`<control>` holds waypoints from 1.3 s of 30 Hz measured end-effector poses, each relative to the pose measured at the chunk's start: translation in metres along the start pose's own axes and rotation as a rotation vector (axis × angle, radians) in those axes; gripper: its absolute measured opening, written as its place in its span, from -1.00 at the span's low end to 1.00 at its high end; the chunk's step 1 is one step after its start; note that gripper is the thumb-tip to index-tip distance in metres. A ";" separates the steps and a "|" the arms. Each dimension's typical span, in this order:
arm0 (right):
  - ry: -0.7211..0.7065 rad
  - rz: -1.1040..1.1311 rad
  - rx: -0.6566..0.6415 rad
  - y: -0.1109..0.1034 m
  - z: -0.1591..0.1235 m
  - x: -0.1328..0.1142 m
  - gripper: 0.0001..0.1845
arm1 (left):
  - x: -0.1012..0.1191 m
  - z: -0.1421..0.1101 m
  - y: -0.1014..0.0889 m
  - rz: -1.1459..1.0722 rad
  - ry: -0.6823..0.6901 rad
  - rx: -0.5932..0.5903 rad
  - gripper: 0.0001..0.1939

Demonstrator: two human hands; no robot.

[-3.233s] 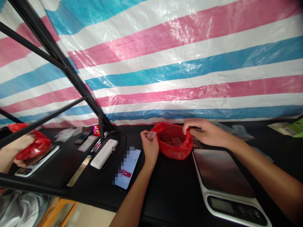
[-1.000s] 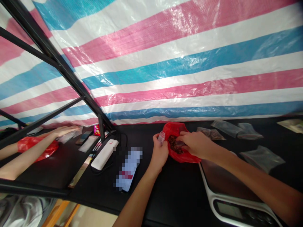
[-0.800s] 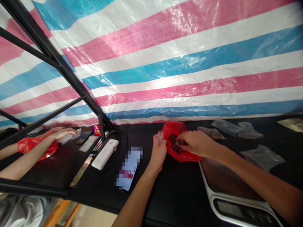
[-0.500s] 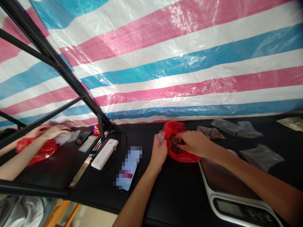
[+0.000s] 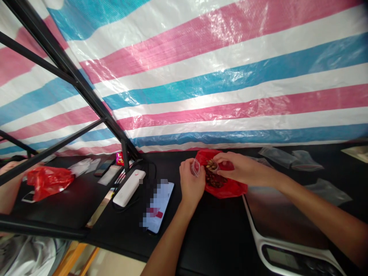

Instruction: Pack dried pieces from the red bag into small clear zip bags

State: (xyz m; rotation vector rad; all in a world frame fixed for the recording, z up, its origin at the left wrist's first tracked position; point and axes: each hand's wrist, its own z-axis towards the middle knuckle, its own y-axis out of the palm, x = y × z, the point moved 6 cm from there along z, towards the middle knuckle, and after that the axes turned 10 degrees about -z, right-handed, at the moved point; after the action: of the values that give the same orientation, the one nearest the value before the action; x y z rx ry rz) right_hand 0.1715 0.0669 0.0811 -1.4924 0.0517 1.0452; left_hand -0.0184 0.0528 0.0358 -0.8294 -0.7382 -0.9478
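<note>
My left hand (image 5: 191,183) pinches a small clear plastic bag (image 5: 196,168) by its open top. My right hand (image 5: 240,166) reaches across to that bag, its fingers holding a pinch of brown pieces (image 5: 212,166) at the bag's mouth. Right under both hands, a crumpled red plastic bag (image 5: 232,189) lies on the black table, with a heap of similar brown pieces (image 5: 214,179) in its opening. The pieces look like dried food, but the picture does not settle what they are.
A white-and-black digital scale (image 5: 283,230) stands to the right. A pixelated phone (image 5: 158,207) and white power bank (image 5: 129,188) lie to the left. Flat clear bags (image 5: 290,159) lie behind. A black metal frame (image 5: 69,73) crosses the left, beyond which are a co-worker's hand (image 5: 10,166) and red bag (image 5: 48,183).
My right hand has lifted out of the red bag with brown pieces to the clear bag's mouth. The co-worker's hands have moved left, away from the red bag there.
</note>
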 end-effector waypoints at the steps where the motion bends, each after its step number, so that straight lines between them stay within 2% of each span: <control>1: -0.025 0.003 0.016 -0.002 -0.001 -0.004 -0.68 | 0.003 -0.001 0.001 0.030 0.012 -0.015 -0.82; 8: -0.092 -0.192 0.042 -0.003 -0.008 -0.029 -0.77 | 0.010 -0.009 0.009 0.147 0.059 -0.128 -0.77; 13: -0.099 -0.355 0.039 0.005 -0.008 -0.031 -0.76 | 0.011 -0.013 0.014 0.199 0.121 -0.175 -0.62; 16: -0.124 -0.457 0.087 0.009 -0.008 -0.032 -0.73 | 0.013 -0.014 0.016 0.207 0.133 -0.218 -0.54; 21: -0.195 -0.525 0.116 0.017 -0.009 -0.037 -0.65 | 0.015 -0.014 0.016 0.197 0.140 -0.213 -0.64; 29: -0.133 -0.438 0.094 0.011 -0.012 -0.039 -0.65 | 0.016 -0.015 0.018 0.161 0.156 -0.207 -0.68; 35: -0.303 -0.287 0.150 0.013 -0.010 -0.043 -0.49 | 0.016 -0.014 0.017 0.099 0.162 -0.192 -0.78; 39: -0.265 -0.175 0.134 0.013 -0.007 -0.039 -0.58 | 0.015 -0.014 0.016 0.034 0.115 -0.183 -0.77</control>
State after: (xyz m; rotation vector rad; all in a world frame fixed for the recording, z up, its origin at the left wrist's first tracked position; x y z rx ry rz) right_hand 0.1453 0.0374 0.0937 -1.2056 -0.1898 1.0675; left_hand 0.0048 0.0406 0.0376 -0.9361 -0.5422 -1.0346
